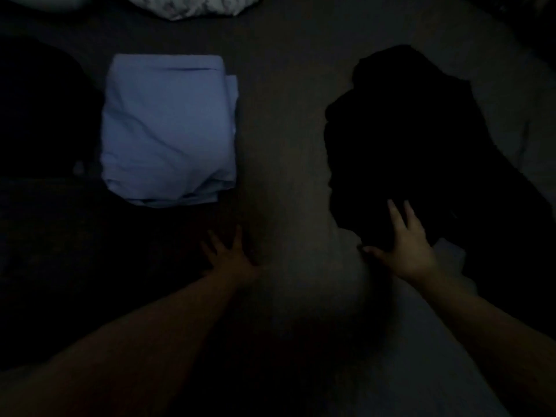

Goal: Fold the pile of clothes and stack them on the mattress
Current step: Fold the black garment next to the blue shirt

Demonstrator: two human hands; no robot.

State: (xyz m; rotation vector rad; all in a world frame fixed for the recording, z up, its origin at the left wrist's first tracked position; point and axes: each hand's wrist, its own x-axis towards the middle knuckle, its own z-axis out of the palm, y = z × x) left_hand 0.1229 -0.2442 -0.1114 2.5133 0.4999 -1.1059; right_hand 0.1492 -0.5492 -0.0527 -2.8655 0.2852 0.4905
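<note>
The scene is very dark. A folded light blue garment [168, 127] lies on the mattress [282, 121] at the left of centre. A crumpled black pile of clothes [415, 145] lies at the right. My right hand [406, 242] rests on the near edge of the black pile, fingers spread and straight. My left hand [231, 254] lies flat with spread fingers on the mattress, just below and right of the blue garment, not touching it. Neither hand holds anything.
A dark shape [39, 109], perhaps more dark cloth, lies left of the blue garment. A pale patterned pillow or cloth [192, 4] shows at the top edge. Lighter fabric [511, 109] lies under and right of the black pile.
</note>
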